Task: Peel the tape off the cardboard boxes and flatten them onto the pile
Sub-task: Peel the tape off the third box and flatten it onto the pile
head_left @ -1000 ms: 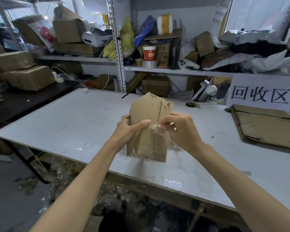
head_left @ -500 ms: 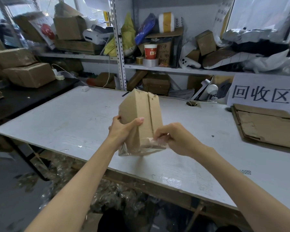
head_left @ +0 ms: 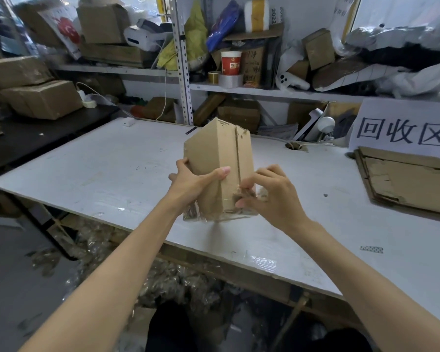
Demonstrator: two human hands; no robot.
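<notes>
Left hand [head_left: 191, 184] grips the box [head_left: 214, 153]; right hand's [head_left: 272, 194] fingers [head_left: 259, 176] seemingly pinch its lower tape [head_left: 192, 214].

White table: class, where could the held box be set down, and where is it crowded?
Free on the table: the broad left stretch between the black bench and the box, and the strip between the right hand and the flattened pile. Crowded: the shelves behind and the back edge below the sign.

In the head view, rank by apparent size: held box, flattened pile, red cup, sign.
1. sign, flattened pile, held box: too alike to rank; box is nearest, the others cropped.
2. red cup, smallest.
</notes>
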